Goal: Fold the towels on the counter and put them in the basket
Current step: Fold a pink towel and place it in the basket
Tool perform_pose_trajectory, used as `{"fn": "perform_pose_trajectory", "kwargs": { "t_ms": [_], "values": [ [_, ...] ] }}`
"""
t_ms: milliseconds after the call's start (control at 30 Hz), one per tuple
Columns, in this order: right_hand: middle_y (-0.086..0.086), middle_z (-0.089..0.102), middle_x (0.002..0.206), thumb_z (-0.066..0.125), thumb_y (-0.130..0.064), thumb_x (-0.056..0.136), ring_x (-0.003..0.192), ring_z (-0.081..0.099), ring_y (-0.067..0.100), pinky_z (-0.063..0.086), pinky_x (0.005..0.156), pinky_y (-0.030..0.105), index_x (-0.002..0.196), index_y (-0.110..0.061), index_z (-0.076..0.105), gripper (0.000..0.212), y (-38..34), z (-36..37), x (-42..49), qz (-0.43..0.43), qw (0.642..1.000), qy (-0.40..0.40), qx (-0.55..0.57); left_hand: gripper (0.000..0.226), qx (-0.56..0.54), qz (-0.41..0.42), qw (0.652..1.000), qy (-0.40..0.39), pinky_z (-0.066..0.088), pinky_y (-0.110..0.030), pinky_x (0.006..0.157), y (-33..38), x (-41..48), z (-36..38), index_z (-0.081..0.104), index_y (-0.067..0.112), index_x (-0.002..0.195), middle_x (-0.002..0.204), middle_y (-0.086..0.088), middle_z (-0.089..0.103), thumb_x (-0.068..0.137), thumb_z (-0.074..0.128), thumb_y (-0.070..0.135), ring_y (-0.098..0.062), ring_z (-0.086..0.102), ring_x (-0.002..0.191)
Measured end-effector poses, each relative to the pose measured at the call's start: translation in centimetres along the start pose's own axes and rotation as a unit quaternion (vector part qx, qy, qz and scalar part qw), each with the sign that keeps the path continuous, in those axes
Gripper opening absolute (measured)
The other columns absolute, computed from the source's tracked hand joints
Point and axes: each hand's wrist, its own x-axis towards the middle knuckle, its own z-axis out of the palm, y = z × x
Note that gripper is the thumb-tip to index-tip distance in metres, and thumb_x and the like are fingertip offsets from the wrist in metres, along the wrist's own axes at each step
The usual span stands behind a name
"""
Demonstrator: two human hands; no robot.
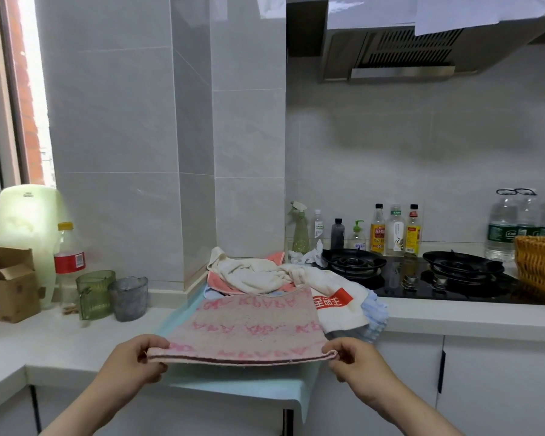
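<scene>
Towel heap (265, 275) blocks counter ahead; stove (422, 275) lies open toward basket (538, 265).

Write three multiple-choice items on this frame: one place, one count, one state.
1. Where is the wicker basket?
A by the window
B at the far right of the counter, past the hob
C on the floor

2. How many burners does the hob have?
A one
B two
C four

3. How is the pink towel?
A folded flat, near corners pinched by the left hand and right hand
B crumpled in a heap
C in the basket

Key:
1 B: it sits right of the hob.
2 B: two burners show side by side.
3 A: a doubled edge runs between both hands.
</scene>
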Motion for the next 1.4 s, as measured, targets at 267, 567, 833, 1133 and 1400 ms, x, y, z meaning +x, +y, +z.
{"fn": "perform_pose_trajectory", "kwargs": {
  "t_ms": [267, 567, 833, 1133, 1400],
  "values": [
    [-0.004, 0.064, 0.083, 0.067, -0.004, 0.085, 0.069, 0.057, 0.002, 0.041, 0.060, 0.008, 0.081, -0.013, 0.073, 0.012, -2.5, -0.8, -2.5, -0.051, 0.996, 0.040, -0.067, 0.017, 0.230, 0.156, 0.960, -0.013, 0.044, -0.023, 0.060, 1.0, -2.4, -2.8, 0.069, 0.026, 0.072, 0.068, 0.004, 0.063, 0.083, 0.068, 0.014, -0.002, 0.056, 0.062],
    [-0.001, 0.061, 0.059, 0.060, -0.012, 0.060, 0.051, 0.048, 0.007, 0.038, 0.053, 0.021, 0.070, -0.009, 0.070, 0.015, -5.6, -2.4, -4.9, -0.005, 0.999, -0.047, -0.003, 0.008, 0.033, 0.115, 0.991, -0.053, 0.044, -0.025, 0.056, 1.9, -3.4, -4.6, 0.064, 0.001, 0.081, 0.061, -0.016, 0.062, 0.085, 0.063, -0.007, -0.020, 0.059, 0.057],
    [-0.001, 0.070, 0.070, 0.062, 0.000, 0.082, 0.063, 0.058, 0.007, 0.047, 0.062, 0.022, 0.074, -0.012, 0.072, 0.017, -4.0, -1.2, 0.6, 0.000, 0.999, 0.030, -0.037, 0.012, 0.032, 0.048, 0.994, -0.095, 0.042, -0.029, 0.055, 0.8, 1.2, -2.9, 0.063, 0.003, 0.074, 0.061, -0.002, 0.056, 0.086, 0.065, 0.005, -0.016, 0.051, 0.059],
    [-0.003, 0.068, 0.078, 0.058, -0.008, 0.086, 0.073, 0.060, 0.013, 0.045, 0.065, 0.026, 0.073, -0.019, 0.070, 0.021, -0.1, 1.9, 12.2, 0.040, 0.986, 0.061, -0.150, 0.028, 0.152, 0.038, 0.985, -0.072, 0.031, -0.028, 0.057, -2.6, 11.2, 1.5, 0.054, 0.012, 0.064, 0.058, 0.004, 0.048, 0.091, 0.058, 0.020, -0.011, 0.041, 0.055],
    [0.005, 0.070, 0.088, 0.048, -0.006, 0.080, 0.083, 0.064, 0.023, 0.049, 0.071, 0.027, 0.079, -0.015, 0.073, 0.027, 2.0, 4.0, 17.8, 0.097, 0.953, 0.029, -0.286, 0.023, 0.341, 0.069, 0.937, -0.031, 0.045, -0.029, 0.066, -3.8, 16.5, 4.1, 0.059, 0.021, 0.073, 0.080, 0.005, 0.064, 0.093, 0.048, 0.026, -0.012, 0.057, 0.074]
  ]
}}
